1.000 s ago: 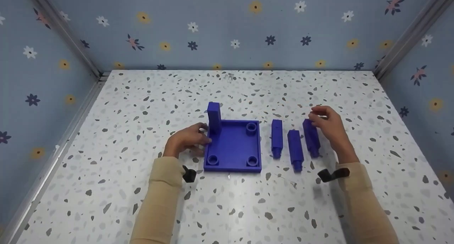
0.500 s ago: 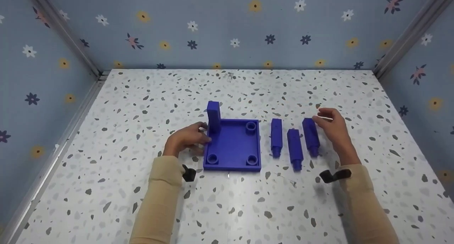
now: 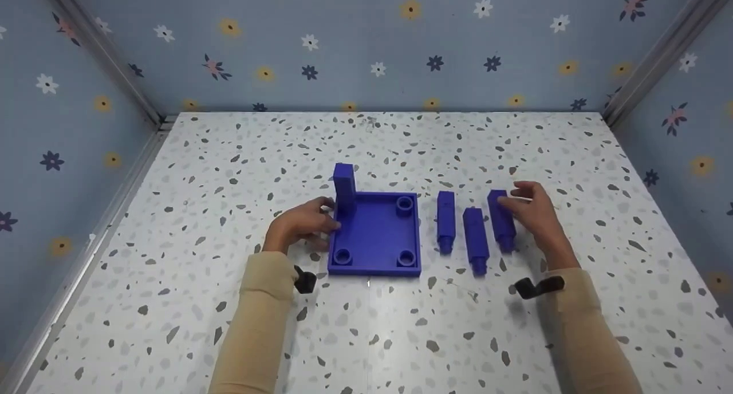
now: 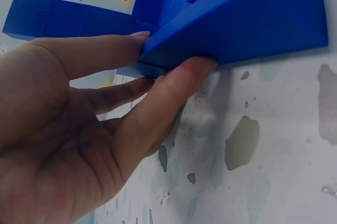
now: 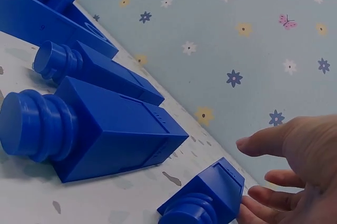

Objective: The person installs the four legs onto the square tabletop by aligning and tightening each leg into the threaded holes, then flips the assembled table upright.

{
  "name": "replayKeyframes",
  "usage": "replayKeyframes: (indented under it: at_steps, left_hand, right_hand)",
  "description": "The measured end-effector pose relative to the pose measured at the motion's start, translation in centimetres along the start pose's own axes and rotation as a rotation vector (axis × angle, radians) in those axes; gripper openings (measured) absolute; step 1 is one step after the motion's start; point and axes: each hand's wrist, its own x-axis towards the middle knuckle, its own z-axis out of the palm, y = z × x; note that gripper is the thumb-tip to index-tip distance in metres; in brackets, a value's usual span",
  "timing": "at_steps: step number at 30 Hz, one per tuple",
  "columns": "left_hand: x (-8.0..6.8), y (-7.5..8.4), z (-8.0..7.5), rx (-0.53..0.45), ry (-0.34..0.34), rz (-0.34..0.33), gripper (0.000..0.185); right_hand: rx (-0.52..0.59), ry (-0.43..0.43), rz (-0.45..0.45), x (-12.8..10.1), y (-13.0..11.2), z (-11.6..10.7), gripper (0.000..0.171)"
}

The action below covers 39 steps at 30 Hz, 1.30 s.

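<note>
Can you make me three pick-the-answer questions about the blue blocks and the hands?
1. Where is the standing peg?
A. far left corner of the base plate
B. near right corner
C. off the plate

2. How many pegs lie flat on the table?
A. one
B. three
C. five

3. What is the right hand doing?
A. lifting a peg high
B. resting far from every peg
C. open, fingers at the rightmost lying peg

Answers: 1 A, it stands upright in that corner by the left hand. 2 B, three lie side by side. 3 C, its fingers are spread beside that peg.
</note>
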Motion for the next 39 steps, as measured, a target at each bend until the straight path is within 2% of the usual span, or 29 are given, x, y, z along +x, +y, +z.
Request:
replayKeyframes:
  at_steps: [7,23,33,39]
  left_hand:
    - [0.1,-0.1,0.0,-0.004,-0.001,-0.01,0.056]
    - [0.2,-0.2,-0.1,-0.027,-0.009,-0.013,0.056]
    - [0.2,-0.1,-0.1,0.008,0.001,0.029,0.058]
    - [0.4,-0.3,-0.2,0.008,0.0,0.023,0.058]
  right_hand:
    - [-0.029,-0.061,0.032,-0.2,0.3,0.3,0.08]
    - [-0.159,-0.052,0.08,-0.2,-0.2,1.0,0.077]
    - [-0.132,-0.051,0.131,-0.3,-0.4,0.0,0.069]
    - [-0.119,-0.048,0.151,0.0,-0.2,-0.6,0.062]
